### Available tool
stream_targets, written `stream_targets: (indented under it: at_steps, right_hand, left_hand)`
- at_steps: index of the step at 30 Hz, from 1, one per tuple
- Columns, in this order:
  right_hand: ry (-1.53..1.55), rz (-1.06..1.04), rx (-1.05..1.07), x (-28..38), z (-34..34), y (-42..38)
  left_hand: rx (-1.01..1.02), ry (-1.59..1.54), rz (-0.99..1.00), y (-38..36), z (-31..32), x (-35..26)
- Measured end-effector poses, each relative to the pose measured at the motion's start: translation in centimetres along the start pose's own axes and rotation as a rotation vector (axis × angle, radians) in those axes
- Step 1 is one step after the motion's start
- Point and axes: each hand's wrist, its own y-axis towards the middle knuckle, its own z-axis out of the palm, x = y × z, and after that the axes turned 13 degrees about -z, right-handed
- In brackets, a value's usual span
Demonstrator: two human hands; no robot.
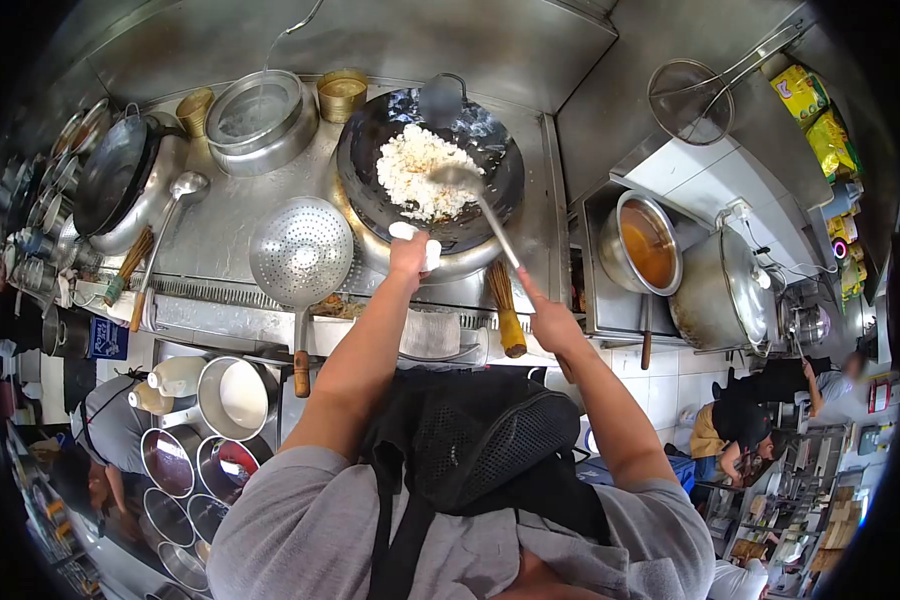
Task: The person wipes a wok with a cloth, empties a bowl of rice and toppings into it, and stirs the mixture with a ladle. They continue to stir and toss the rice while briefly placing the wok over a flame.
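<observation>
A dark wok [503,200] sits on the stove with a heap of white, rice-like food [410,165] in it. At the near rim of the wok, my left hand [407,256] is closed around a folded white cloth [431,256]; whether a wok handle lies under the cloth is hidden. My right hand [558,326] grips the handle of a long metal ladle [495,226]. The ladle's bowl rests over the right part of the food, inside the wok. A bamboo brush [507,310] lies at the stove's front edge, between my two arms.
Left of the wok are a perforated skimmer [302,250], a second ladle [175,208] and a lidded pot [260,120]. A bowl of brown liquid [650,245] and a large pot [720,290] stand right. Several containers [235,400] are at lower left. Other people [745,420] work behind.
</observation>
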Motion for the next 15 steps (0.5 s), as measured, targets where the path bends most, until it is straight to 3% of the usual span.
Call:
stream_targets:
  at_steps: [2, 5, 6, 9, 13, 15]
  right_hand:
    - [-0.002, -0.132, -0.014, -2.4, 1.5, 2.2]
    - [0.03, -0.252, -0.147, 0.5, -2.4, 1.4]
    - [-0.001, -0.121, -0.078, 2.9, -3.9, 0.6]
    - [-0.07, -0.022, -0.019, 5.1, -3.3, 1.2]
    - [-0.107, -0.179, 0.067, 2.3, -2.9, 4.9]
    - [-0.072, -0.27, 0.002, 2.9, -4.3, 4.2]
  left_hand:
    - [-0.024, -0.017, 0.014, -0.3, 0.1, -0.1]
    - [0.039, -0.018, 0.036, -0.6, -0.6, 0.2]
    - [0.045, 0.0, 0.037, -0.4, -0.5, 0.3]
    - [0.04, -0.007, 0.049, 0.3, -0.2, 0.3]
    - [-0.022, 0.024, 0.06, -0.1, -0.3, 0.5]
    - [-0.026, 0.016, 0.088, 0.2, -0.2, 0.1]
